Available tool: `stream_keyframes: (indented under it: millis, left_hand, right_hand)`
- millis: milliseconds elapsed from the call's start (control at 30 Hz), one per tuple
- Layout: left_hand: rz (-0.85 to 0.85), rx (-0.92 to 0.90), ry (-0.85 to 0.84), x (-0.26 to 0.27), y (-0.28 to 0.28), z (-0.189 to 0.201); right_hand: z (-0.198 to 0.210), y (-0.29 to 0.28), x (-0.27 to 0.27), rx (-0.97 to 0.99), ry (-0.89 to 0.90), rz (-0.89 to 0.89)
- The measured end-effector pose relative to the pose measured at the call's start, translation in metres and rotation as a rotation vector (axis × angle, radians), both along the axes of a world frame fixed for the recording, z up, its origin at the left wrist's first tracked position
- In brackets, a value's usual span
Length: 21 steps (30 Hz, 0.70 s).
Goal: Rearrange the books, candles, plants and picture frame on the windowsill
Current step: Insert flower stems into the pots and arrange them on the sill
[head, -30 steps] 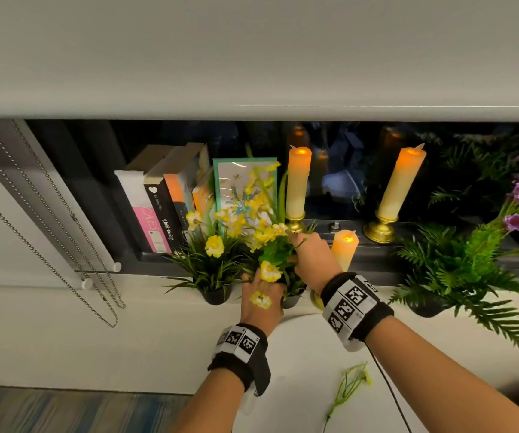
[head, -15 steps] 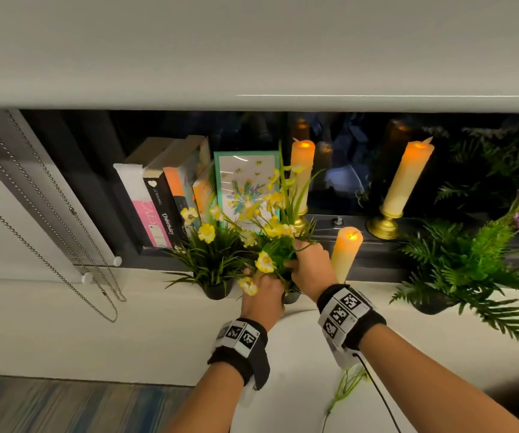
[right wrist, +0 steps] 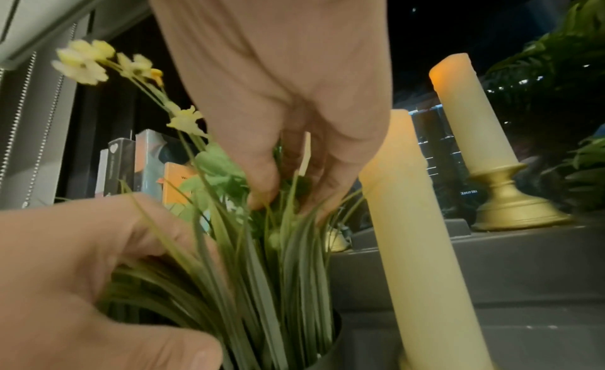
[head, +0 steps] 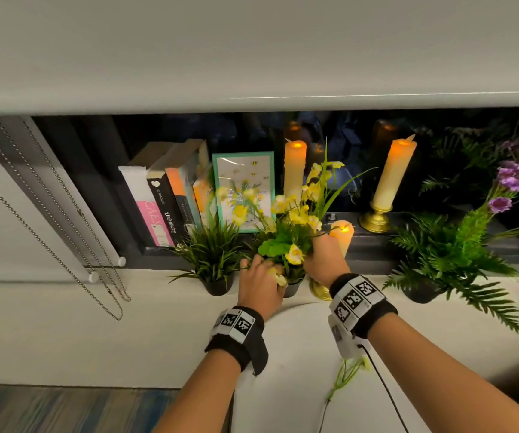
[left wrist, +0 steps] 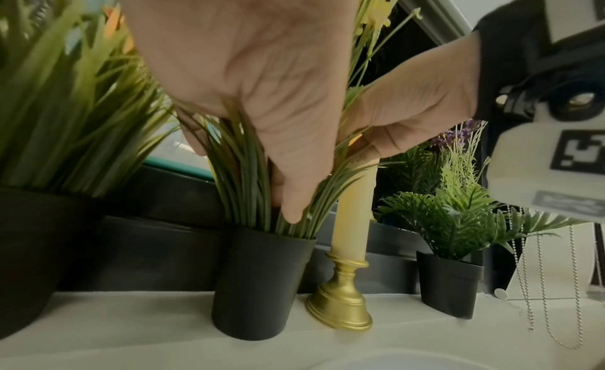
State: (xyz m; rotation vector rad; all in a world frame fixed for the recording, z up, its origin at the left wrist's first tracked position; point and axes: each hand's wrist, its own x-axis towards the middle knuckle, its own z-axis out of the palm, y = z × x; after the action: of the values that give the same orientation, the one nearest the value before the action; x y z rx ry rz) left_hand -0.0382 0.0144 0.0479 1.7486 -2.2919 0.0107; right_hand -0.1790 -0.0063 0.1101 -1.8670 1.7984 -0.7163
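Your left hand [head: 259, 285] grips the grass of the middle pot [left wrist: 258, 282] at the sill's front edge; your right hand [head: 322, 260] pinches yellow flower stems [right wrist: 196, 153] into it. At 11 o'clock stand four books [head: 170, 201], one spine reading "Unbirthday". Three candles glow; the nearest candle [left wrist: 352, 210] touches the pot.

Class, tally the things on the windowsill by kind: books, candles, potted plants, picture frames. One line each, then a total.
Upright paperback books: 4
Lit cream candles on gold holders: 3
Green plants in black pots: 3
Teal-edged picture frame: 1
Total: 11
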Motion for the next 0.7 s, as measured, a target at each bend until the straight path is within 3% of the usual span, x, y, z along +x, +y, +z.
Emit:
stream_keyframes:
  millis: [200, 300, 433, 533, 700]
  left_hand:
    - [-0.026, -0.020, -0.037, 0.005, -0.001, 0.002]
    - [-0.035, 0.010, -0.080, 0.006, 0.000, 0.000]
    - [-0.028, -0.004, 0.041, 0.004, -0.001, -0.003]
    - [-0.091, -0.010, 0.010, 0.001, 0.001, 0.006]
    - [-0.146, -0.030, 0.076, 0.003, -0.003, -0.002]
  right_hand:
    - [0.009, -0.007, 0.004, -0.071, 0.198, -0.026]
    - [0.023, -0.014, 0.008, -0.103, 0.280, 0.044]
    - [0.022, -0.021, 0.011, -0.191, 0.324, 0.190]
    - [0.008, -0.028, 0.009, -0.189, 0.339, 0.224]
    - [0.018, -0.018, 0.013, -0.134, 0.366, 0.271]
